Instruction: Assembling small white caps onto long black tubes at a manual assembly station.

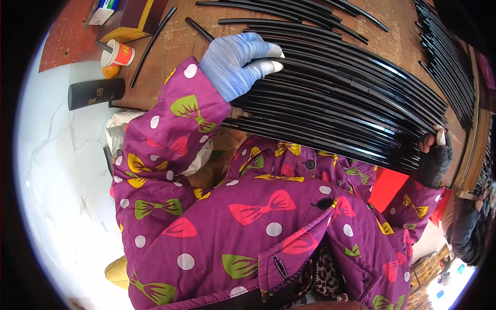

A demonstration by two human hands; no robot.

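Many long, thin black strips [330,93] lie side by side in a broad sheet across the brown table. My left hand [240,61], in a pale blue glove with whitish fingertips, is over the left part of the sheet. Its thumb and forefinger pinch a black strip lengthwise. At the right ends of the strips is my right hand [435,152], in a dark glove that leaves the fingertips bare. Its fingers curl in against the strip ends; exactly how many strips they hold is hidden.
More black strips [447,67] lie in a bundle at the far right, and others [289,11] at the back. On the left stand a red and white paper cup [123,53], an orange fruit [110,71], a black cylinder [96,93] and a dark wooden box [126,21]. A person's dark sleeve [463,232] shows lower right.
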